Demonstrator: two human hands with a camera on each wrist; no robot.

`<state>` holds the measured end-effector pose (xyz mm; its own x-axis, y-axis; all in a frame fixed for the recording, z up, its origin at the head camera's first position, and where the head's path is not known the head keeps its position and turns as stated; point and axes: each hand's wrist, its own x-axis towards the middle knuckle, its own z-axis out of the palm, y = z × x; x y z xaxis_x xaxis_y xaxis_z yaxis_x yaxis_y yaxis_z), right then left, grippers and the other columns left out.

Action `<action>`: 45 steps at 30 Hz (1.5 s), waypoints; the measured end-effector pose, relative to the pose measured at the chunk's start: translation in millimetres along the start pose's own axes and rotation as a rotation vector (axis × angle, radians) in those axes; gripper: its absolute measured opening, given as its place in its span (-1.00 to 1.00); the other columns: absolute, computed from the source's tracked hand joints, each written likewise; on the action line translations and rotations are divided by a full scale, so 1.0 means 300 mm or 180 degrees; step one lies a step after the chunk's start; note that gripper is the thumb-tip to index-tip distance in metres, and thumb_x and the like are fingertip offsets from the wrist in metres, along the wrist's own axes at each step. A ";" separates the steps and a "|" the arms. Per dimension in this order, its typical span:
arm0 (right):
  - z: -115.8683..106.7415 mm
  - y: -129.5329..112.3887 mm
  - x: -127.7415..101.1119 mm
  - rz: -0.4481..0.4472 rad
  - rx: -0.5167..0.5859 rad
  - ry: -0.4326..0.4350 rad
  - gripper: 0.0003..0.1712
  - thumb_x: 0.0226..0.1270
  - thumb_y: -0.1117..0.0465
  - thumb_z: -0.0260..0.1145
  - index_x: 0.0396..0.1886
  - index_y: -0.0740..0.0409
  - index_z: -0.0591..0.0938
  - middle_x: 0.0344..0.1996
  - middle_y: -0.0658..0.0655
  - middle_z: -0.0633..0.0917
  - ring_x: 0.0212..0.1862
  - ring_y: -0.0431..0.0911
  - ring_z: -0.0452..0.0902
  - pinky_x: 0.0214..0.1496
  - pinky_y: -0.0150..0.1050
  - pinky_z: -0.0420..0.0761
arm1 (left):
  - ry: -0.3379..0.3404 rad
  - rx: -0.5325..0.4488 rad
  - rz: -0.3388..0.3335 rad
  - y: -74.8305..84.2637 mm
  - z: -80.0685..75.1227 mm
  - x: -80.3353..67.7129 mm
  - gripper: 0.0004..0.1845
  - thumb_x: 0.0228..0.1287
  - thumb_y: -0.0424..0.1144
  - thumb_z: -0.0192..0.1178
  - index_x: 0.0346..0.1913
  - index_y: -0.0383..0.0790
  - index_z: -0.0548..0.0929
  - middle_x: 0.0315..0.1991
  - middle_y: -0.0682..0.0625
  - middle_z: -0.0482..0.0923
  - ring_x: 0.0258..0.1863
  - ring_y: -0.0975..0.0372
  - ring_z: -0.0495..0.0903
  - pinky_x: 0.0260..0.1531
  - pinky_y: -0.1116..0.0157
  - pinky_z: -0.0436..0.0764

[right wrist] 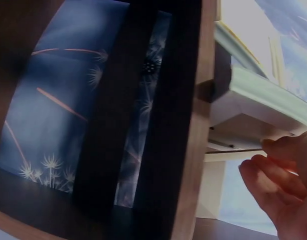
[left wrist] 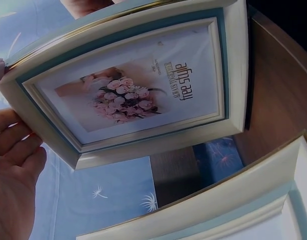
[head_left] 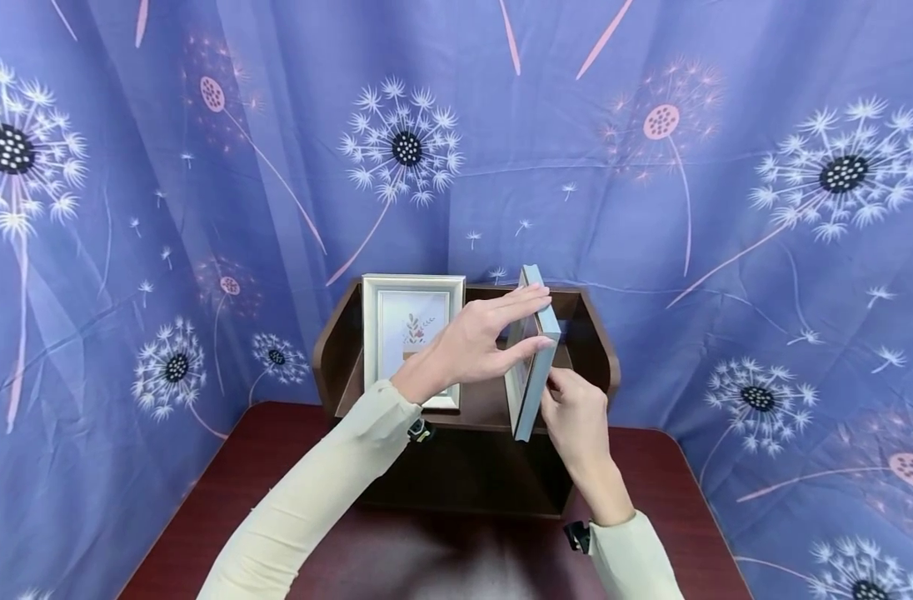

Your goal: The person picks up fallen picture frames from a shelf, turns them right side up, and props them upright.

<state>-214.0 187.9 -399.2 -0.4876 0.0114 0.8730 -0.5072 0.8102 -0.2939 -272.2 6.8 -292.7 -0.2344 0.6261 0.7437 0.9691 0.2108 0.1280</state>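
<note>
A pale picture frame with light-blue sides (head_left: 537, 387) stands edge-on at the right of a brown shelf (head_left: 602, 358), tilted. In the left wrist view its front shows a photo of pink flowers (left wrist: 123, 100). My left hand (head_left: 486, 333) holds its top edge, thumb near one corner and fingers at the other. Behind the frame, my right hand (head_left: 580, 417) has curled fingers, with thumb and forefinger pinching at the back panel (right wrist: 243, 125); the exact contact is partly hidden. A second picture frame (head_left: 396, 321) with a plant print stands upright on the left, behind my left wrist.
The shelf's side walls rise left and right of the frames, and a dark lower compartment (head_left: 464, 475) lies beneath. It stands on a red-brown table (head_left: 666, 500). A blue curtain with dandelion prints (head_left: 531, 208) hangs behind and at both sides.
</note>
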 end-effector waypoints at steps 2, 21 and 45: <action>0.008 0.006 -0.001 -0.0041 -0.0076 0.0053 -0.92 0.25 0.39 0.53 -0.41 0.23 0.77 -0.47 0.17 0.81 -0.51 -0.09 0.66 -0.46 -0.15 0.66 | 0.0005 -0.0006 0.0008 0.000 0.006 0.003 -0.45 0.45 -0.13 0.35 0.37 -0.34 0.60 0.41 -0.26 0.57 0.47 0.05 0.53 0.48 0.24 0.50; 0.013 0.027 0.001 0.0004 -0.0390 0.0237 -0.71 0.30 0.36 0.47 -0.58 0.17 0.59 -0.60 0.15 0.65 -0.56 -0.04 0.46 -0.51 -0.03 0.55 | 0.0030 -0.0041 0.0008 0.019 0.042 0.029 -0.45 0.44 -0.14 0.36 0.36 -0.37 0.60 0.41 -0.27 0.55 0.49 0.02 0.51 0.50 0.27 0.46; -0.027 0.023 -0.033 0.0305 -0.0826 -0.0071 -0.64 0.05 0.60 0.34 -0.69 0.20 0.41 -0.73 0.22 0.48 -0.68 0.11 0.44 -0.63 0.14 0.53 | -0.0286 0.0017 0.0124 0.039 0.137 0.118 -0.50 0.49 -0.11 0.32 0.31 -0.38 0.64 0.37 -0.23 0.61 0.50 0.03 0.50 0.57 0.35 0.33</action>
<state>-207.0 198.2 -406.8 -0.5414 0.0849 0.8364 -0.2603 0.9291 -0.2628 -272.3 62.2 -292.0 -0.2026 0.6988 0.6861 0.9773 0.1888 0.0963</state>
